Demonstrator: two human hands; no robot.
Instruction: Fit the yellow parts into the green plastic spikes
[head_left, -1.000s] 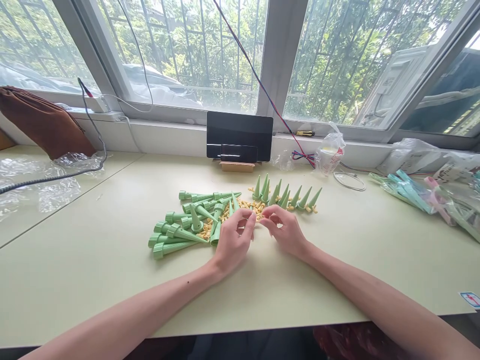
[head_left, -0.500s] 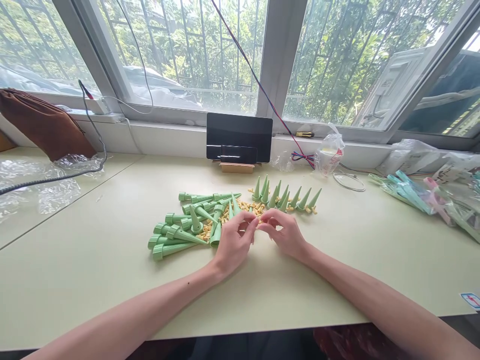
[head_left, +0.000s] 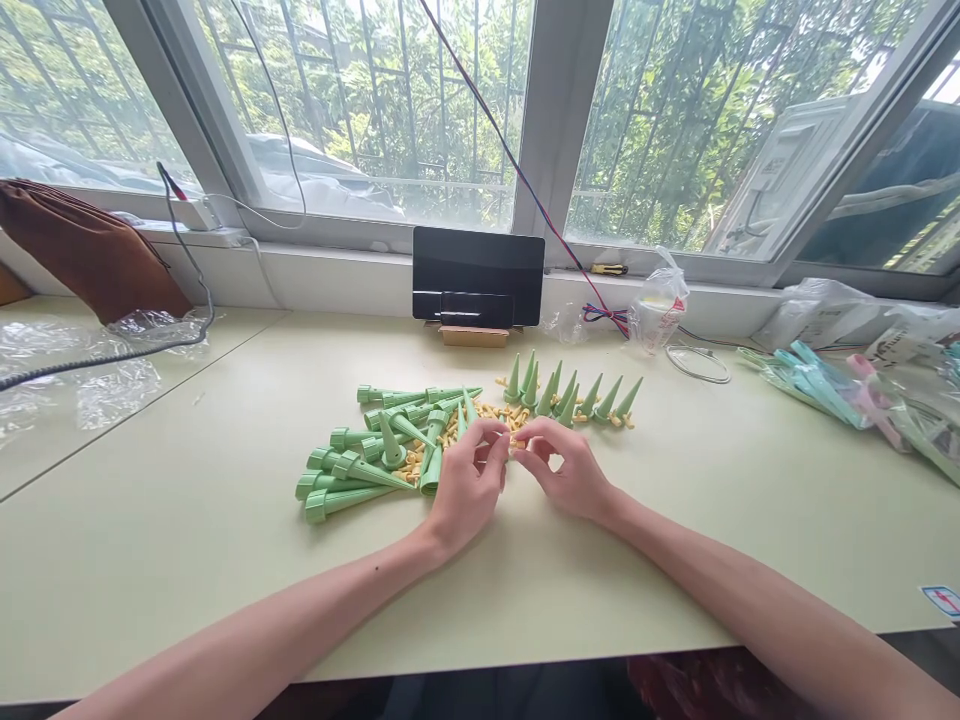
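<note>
My left hand [head_left: 466,485] and my right hand [head_left: 568,468] meet fingertip to fingertip over a scatter of small yellow pieces [head_left: 495,418] on the pale green table [head_left: 187,500]. Both hands are pinched; a tiny yellow piece [head_left: 516,443] shows between their fingertips. Left of my left hand lies a heap of green plastic spikes [head_left: 367,455], on their sides. Behind my right hand, a row of green spikes [head_left: 574,390] stands upright, tips up.
A black tablet [head_left: 478,275] leans on a wooden stand at the window sill. A small plastic bag [head_left: 658,305] and red-blue wires [head_left: 600,315] lie right of it. Plastic-wrapped packs [head_left: 847,395] sit at the right; a brown pouch [head_left: 82,245] and clear film [head_left: 82,370] at the left.
My two hands have drawn closer together, so the fingertips now meet over the yellow pieces. The spikes have not moved.
</note>
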